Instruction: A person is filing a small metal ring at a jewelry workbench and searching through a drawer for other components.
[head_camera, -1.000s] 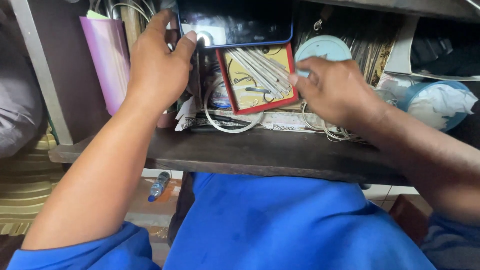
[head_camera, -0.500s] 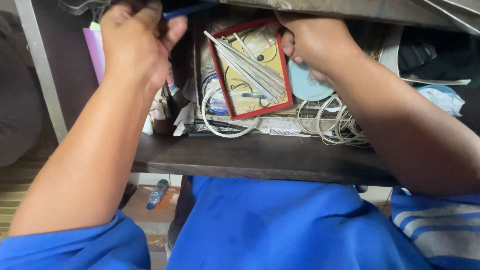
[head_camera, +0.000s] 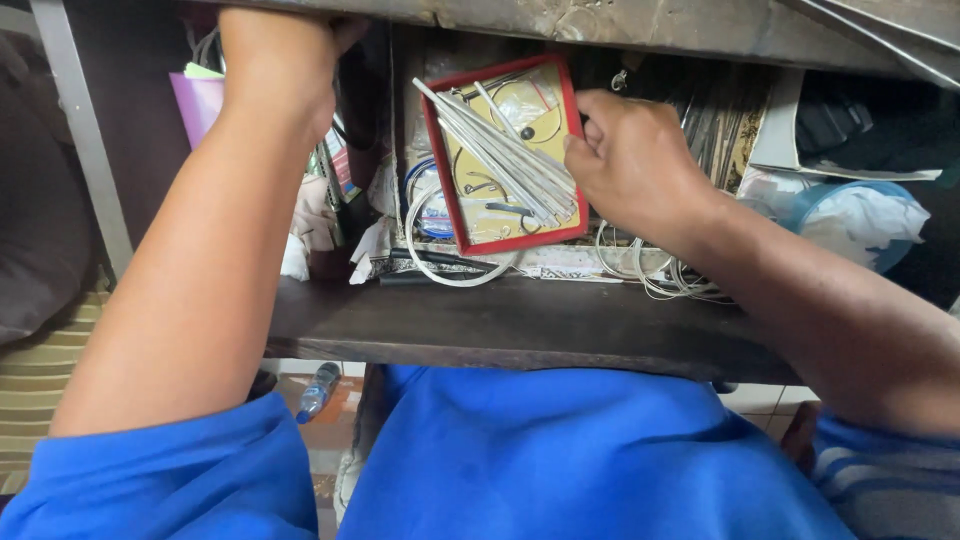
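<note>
My left hand (head_camera: 275, 65) reaches up into the top left of a dark wooden shelf compartment, its fingers hidden behind the upper board, so what it holds cannot be seen. My right hand (head_camera: 635, 165) grips the right edge of a red-framed shallow box (head_camera: 470, 215) that stands tilted on the shelf. The box holds a bundle of white cable ties (head_camera: 505, 155) and small metal parts. A white wire loop (head_camera: 455, 270) lies under the box.
A purple folder (head_camera: 195, 105) stands at the left. White cables (head_camera: 650, 275) lie tangled under my right wrist. A blue container with white plastic (head_camera: 850, 220) sits at the right. The shelf board (head_camera: 520, 325) runs across; a small bottle (head_camera: 318, 390) lies on the floor.
The view has shifted up. My left hand has gone higher into the shelf top and no longer shows the dark flat thing. My right hand moved down to the red box's right edge.
</note>
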